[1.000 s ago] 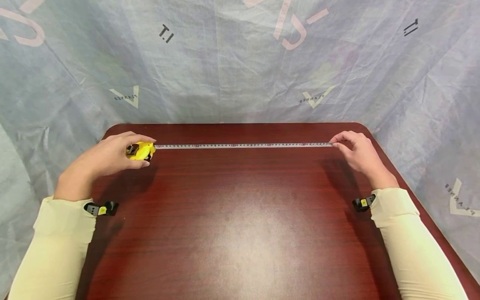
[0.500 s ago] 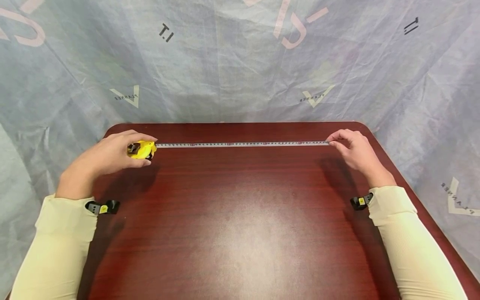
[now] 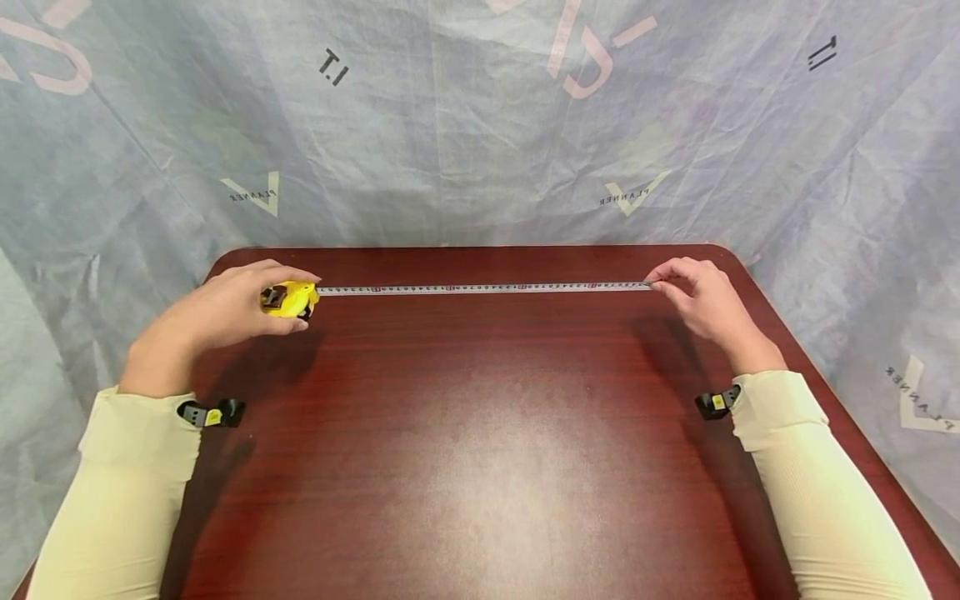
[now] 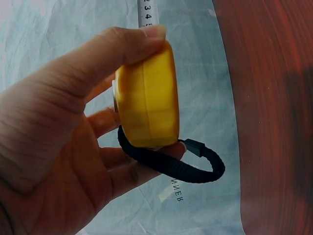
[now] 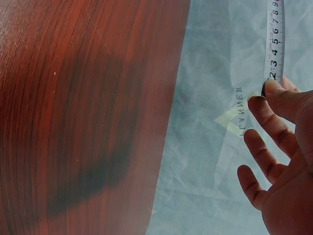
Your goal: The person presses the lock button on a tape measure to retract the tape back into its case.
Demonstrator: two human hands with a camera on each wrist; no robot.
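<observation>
A yellow tape measure [image 3: 292, 298] is in my left hand [image 3: 228, 308], at the left of the head view. In the left wrist view my thumb lies along the top of the yellow case [image 4: 149, 103], fingers curl behind and beneath it, and a black wrist strap [image 4: 181, 166] loops below. The white blade [image 3: 480, 289], with black and red numbers, runs straight across above the table to the right. My right hand [image 3: 705, 300] pinches its end between thumb and forefinger. In the right wrist view the blade [image 5: 275, 39] rises from that pinch; the other fingers are loosely bent.
Beneath both hands is a dark red wood-grain table [image 3: 480, 433] with rounded far corners. A grey-blue printed cloth [image 3: 450, 125] hangs behind it and along both sides. Each wrist wears a small black camera; the left camera [image 3: 213, 414] sits at the sleeve cuff.
The hands have come a little closer together: the right hand has shifted left, the left hand slightly right. The stretch of blade between them is shorter, its numbers having slid toward the case.
</observation>
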